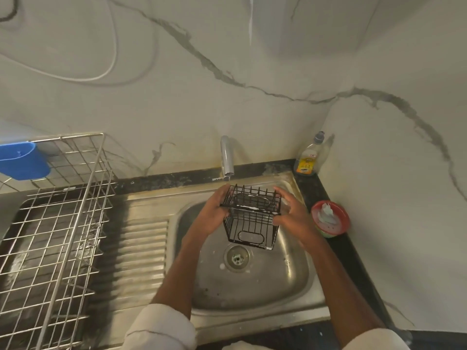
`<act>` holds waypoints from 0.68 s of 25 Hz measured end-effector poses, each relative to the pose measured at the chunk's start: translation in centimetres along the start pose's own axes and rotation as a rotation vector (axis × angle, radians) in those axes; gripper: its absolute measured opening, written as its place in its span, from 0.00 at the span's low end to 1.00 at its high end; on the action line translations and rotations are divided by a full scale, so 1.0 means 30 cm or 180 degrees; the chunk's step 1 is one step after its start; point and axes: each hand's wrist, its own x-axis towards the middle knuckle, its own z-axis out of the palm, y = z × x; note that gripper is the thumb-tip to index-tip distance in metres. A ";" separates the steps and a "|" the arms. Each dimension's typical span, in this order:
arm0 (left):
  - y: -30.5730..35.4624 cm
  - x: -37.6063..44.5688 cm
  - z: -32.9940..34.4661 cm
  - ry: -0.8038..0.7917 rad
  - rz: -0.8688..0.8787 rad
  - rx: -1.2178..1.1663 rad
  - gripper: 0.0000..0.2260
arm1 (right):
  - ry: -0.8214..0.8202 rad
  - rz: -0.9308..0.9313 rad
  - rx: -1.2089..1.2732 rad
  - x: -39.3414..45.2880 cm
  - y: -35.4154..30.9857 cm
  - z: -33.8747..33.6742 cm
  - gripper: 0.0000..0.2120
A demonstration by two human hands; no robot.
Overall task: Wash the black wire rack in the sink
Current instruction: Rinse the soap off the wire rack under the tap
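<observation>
A small black wire rack (250, 218), box-shaped with white suds on some wires, is held above the steel sink (290, 279) just below the tap spout (227, 160). My left hand (213, 210) grips its left side, fingers curled round the upper edge. My right hand (290, 210) holds the right side, fingers wrapped onto the wires. No water stream is visible from the tap. The drain (236, 257) lies under the rack.
A large steel wire dish rack (55, 236) stands on the left drainboard, with a blue plastic holder (22, 160) hung on it. A dish soap bottle (308, 157) stands in the back right corner. A red bowl with a soapy scrubber (329, 218) sits right of the sink.
</observation>
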 end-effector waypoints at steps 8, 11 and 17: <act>-0.001 0.111 0.013 0.0158 -0.0146 -0.0674 0.16 | 0.0388 -0.0003 -0.0270 0.013 0.017 -0.010 0.35; 0.005 0.142 0.015 0.0166 -0.0168 -0.0858 0.14 | 0.0481 -0.0144 -0.0432 0.017 -0.001 0.009 0.32; -0.012 0.131 0.029 0.0410 -0.0229 -0.0929 0.13 | 0.0733 -0.0186 -0.0559 0.021 -0.032 0.044 0.29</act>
